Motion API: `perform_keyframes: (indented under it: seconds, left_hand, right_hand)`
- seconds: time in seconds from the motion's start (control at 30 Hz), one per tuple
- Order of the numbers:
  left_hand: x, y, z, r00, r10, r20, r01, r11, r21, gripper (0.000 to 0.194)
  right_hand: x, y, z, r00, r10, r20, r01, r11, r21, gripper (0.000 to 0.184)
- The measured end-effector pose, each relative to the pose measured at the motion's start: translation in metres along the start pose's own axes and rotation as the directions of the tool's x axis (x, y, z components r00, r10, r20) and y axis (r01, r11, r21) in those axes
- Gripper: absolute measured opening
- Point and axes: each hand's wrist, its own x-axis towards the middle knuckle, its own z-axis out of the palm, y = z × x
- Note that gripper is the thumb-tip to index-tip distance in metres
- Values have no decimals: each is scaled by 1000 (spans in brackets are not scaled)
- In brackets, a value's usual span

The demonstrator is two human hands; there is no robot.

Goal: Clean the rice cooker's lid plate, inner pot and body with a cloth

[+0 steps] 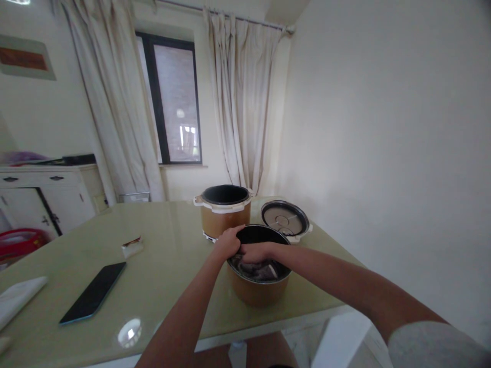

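A brown inner pot [259, 292] with a dark lining stands near the table's front edge. My left hand [229, 242] is closed over its left rim. My right hand [254, 252] reaches inside the pot with its fingers bent and pressed on a grey cloth [259, 271] that lies in the bottom. Behind the pot stands a brown cooker body [224, 213] with a white rim, its cavity dark and uncovered. The cooker's lid [284, 219] lies on the table to the right of it, inner side up.
A dark phone [94, 292] lies flat at the left on the pale green table [169, 266]. A small wrapper [132, 247] sits beyond it, and a white cloth [17, 299] lies at the far left. A white cabinet [46, 197] and curtains stand behind.
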Motion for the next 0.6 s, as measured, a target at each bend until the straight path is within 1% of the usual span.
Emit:
perform_keyframes:
  seconds: [0.07,0.1,0.17,0.23,0.27,0.3,0.33,0.4,0.53,0.6]
  left_hand:
    - [3,-1,-1,1000,20,5,-20,998,-64,57]
    - [3,-2,-2,1000,30,8,-29,996,-89,55]
    - [4,-3,-4,999,43,13,-41,992,-117,56]
    - [3,-4,-4,998,59,23,-56,991,-120,58]
    - [2,-4,-4,997,66,27,-62,991,-118,58]
    - [1,-4,-5,997,70,28,-66,991,-119,59]
    - [0,-4,-5,997,71,23,-68,990,-127,60]
    - [-3,-2,-5,998,58,-5,-58,986,-155,63]
    - [-4,0,-5,1000,4,-31,-10,977,-211,73]
    - [-3,0,-5,999,-36,-36,27,973,-228,77]
  right_hand:
    - [6,-2,-1,985,107,-135,-100,994,53,33]
    - [8,-1,-2,965,170,-200,-155,984,86,34]
    - [8,4,-6,901,310,-305,-269,948,167,38]
    - [4,11,-10,821,433,-372,-359,898,254,46]
    - [1,14,-12,788,474,-393,-382,877,292,49]
    - [-1,17,-13,767,498,-405,-389,862,324,50]
    - [-3,18,-14,760,505,-409,-380,856,351,49]
    - [-5,15,-14,781,484,-395,-330,857,396,44]
    - [-3,-5,-8,868,376,-325,-197,861,469,38]
    - [-5,-13,-6,913,309,-266,-146,857,495,36]
